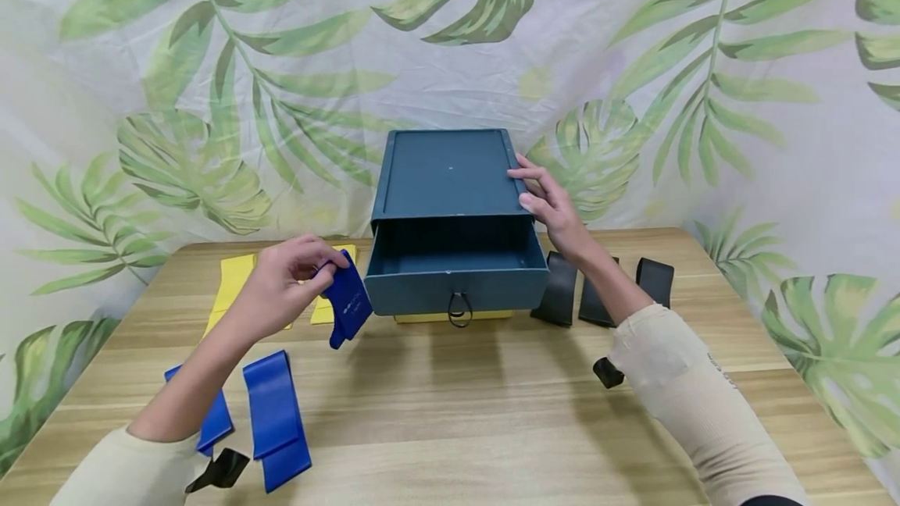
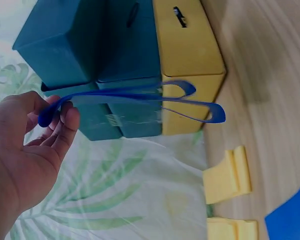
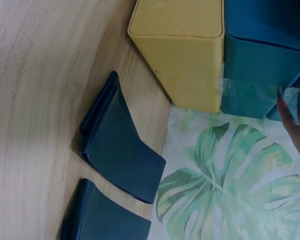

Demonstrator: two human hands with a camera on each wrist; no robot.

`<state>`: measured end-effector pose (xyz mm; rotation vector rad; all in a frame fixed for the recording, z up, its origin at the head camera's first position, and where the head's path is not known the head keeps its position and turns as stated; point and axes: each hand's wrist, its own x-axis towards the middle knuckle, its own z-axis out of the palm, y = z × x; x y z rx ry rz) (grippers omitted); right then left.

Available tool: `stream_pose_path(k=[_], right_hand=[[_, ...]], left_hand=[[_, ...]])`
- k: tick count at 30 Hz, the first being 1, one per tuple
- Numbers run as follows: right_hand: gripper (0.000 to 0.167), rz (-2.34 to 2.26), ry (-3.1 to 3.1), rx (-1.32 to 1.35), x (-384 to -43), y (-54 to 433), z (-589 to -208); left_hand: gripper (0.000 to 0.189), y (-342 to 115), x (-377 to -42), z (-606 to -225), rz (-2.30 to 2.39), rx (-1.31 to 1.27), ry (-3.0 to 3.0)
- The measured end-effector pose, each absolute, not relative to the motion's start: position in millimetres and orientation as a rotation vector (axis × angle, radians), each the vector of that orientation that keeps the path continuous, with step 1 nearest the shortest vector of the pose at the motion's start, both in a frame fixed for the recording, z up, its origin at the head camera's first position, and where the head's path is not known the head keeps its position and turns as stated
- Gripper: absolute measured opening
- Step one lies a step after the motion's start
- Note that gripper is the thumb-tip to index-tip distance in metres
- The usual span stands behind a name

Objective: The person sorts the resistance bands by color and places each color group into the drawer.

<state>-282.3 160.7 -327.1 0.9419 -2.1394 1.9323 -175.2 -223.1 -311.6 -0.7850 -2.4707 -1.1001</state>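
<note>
A folded blue band (image 1: 351, 304) is held up at the near left corner of a pulled-out teal drawer (image 1: 415, 292); whether the two are in contact cannot be told. One end of the band is pinched between the thumb and fingers of the left hand (image 1: 284, 281), while its folded loops, seen in the left wrist view, are left free. The right hand (image 1: 555, 205) is placed on the far right edge of the teal cabinet (image 1: 450, 170), its fingers spread over the top edge and side, with nothing grasped. A yellow unit (image 2: 190, 45) is seen at the bottom of the stack. On the tabletop (image 1: 450, 428), further blue bands (image 1: 274, 404) are laid at the near left, yellow bands (image 1: 230, 283) at the far left and black bands (image 1: 558, 291) to the right of the stack. The held band is judged to be light, soft and limp, probably of stretchy sheet, somewhat grippy and hardly fragile. A hold across the folded end, with all layers caught together, is advised; if only one layer were pinched, the fold might be lost and the loose loops caught on the drawer's rim.
</note>
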Motion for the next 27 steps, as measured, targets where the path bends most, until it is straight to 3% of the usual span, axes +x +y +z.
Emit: stream_pose_path(k=[13, 20, 27], right_hand=[[0.051, 1.933, -2.137, 0.955, -282, 162, -328], [0.052, 1.932, -2.135, 0.946, -282, 162, -328], [0.052, 1.940, -2.131, 0.947, -283, 162, -328]], left_hand=[[0.012, -218, -163, -270, -1.489, -0.595, -2.288], [0.017, -212, -161, -243, -1.875, -0.665, -1.974], [0.019, -197, -159, -214, -1.975, -0.805, -1.740]])
